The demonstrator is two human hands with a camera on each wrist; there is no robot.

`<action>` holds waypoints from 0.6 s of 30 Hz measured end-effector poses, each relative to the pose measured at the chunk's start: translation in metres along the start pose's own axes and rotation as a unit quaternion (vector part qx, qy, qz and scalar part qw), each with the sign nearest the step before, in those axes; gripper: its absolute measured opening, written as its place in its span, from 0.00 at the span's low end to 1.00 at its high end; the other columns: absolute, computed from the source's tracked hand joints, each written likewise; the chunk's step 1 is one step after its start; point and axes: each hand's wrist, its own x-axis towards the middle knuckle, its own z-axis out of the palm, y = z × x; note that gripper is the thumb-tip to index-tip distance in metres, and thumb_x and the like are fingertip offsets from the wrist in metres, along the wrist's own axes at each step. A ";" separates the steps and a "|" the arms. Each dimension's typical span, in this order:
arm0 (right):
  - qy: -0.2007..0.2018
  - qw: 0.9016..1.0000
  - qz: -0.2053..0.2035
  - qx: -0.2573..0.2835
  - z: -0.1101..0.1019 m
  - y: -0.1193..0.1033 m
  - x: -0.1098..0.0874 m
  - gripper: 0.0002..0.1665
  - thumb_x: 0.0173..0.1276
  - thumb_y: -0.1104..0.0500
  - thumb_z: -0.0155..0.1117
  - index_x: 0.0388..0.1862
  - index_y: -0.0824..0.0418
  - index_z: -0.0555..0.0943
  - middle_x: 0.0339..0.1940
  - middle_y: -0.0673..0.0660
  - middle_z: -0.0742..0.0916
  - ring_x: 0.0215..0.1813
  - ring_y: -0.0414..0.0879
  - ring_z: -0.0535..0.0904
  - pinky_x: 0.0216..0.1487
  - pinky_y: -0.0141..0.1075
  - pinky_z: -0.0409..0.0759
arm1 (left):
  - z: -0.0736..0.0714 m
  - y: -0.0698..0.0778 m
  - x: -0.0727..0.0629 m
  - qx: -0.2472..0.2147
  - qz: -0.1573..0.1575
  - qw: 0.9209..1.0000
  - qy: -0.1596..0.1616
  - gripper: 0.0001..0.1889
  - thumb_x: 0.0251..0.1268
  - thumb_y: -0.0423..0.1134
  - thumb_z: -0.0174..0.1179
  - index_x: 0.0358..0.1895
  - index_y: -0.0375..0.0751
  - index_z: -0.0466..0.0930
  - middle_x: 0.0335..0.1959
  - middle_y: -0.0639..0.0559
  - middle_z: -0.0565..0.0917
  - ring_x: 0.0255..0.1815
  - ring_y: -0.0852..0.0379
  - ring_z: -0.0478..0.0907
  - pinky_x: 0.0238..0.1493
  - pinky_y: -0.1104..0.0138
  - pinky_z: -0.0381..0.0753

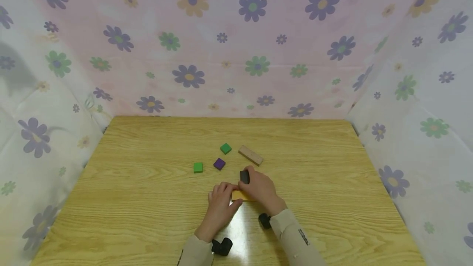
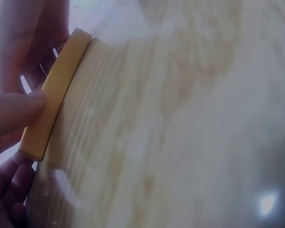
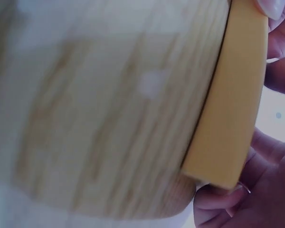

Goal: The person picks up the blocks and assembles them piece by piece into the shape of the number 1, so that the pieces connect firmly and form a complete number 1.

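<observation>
A long yellow wooden block (image 1: 239, 196) lies flat on the wooden table in front of the person. My left hand (image 1: 219, 207) grips its left end, thumb on the near side and fingers at the far side. In the left wrist view the thumb presses against the block's long side. My right hand (image 1: 263, 188) pinches a small dark block (image 1: 244, 177) between thumb and index finger, just beyond the yellow one. Its other fingers and palm lie over the yellow block's right end; the right wrist view shows them close by that end.
Farther back lie a plain wooden bar (image 1: 250, 155), a dark green square block (image 1: 226, 148), a purple block (image 1: 219, 163) and a lighter green block (image 1: 198, 168). Flower-patterned cloth (image 1: 229, 52) stands round the table's back and sides.
</observation>
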 end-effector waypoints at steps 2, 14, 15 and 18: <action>-0.007 1.000 -0.005 0.001 0.000 0.002 0.000 0.29 0.54 0.45 0.56 0.53 0.57 0.69 0.33 0.54 0.81 0.25 0.43 0.71 0.23 0.36 0.66 | 0.000 -0.001 0.000 0.001 -0.002 1.000 0.001 0.16 0.56 0.50 0.58 0.48 0.53 0.73 0.42 0.58 0.69 0.40 0.58 0.59 0.33 0.64 0.50; -0.033 0.999 -0.004 0.041 -0.001 0.009 0.001 0.30 0.56 0.43 0.57 0.54 0.57 0.68 0.34 0.52 0.79 0.28 0.44 0.71 0.28 0.36 0.68 | -0.003 0.003 0.001 -0.006 -0.013 1.000 -0.010 0.16 0.56 0.50 0.58 0.48 0.54 0.73 0.42 0.58 0.68 0.39 0.58 0.59 0.35 0.63 0.51; -0.036 0.998 -0.003 0.046 -0.001 0.010 0.001 0.31 0.56 0.42 0.58 0.54 0.57 0.68 0.34 0.52 0.79 0.28 0.44 0.71 0.28 0.36 0.68 | -0.003 0.003 0.001 -0.006 -0.011 1.000 -0.009 0.16 0.56 0.50 0.58 0.48 0.53 0.74 0.42 0.58 0.68 0.39 0.58 0.59 0.34 0.63 0.51; -0.044 0.997 0.004 0.065 -0.002 0.013 0.003 0.33 0.56 0.38 0.58 0.54 0.56 0.68 0.35 0.53 0.79 0.30 0.44 0.72 0.30 0.37 0.69 | -0.003 0.003 0.001 -0.007 -0.009 1.000 -0.008 0.16 0.56 0.50 0.58 0.48 0.53 0.74 0.42 0.58 0.68 0.40 0.58 0.59 0.35 0.63 0.52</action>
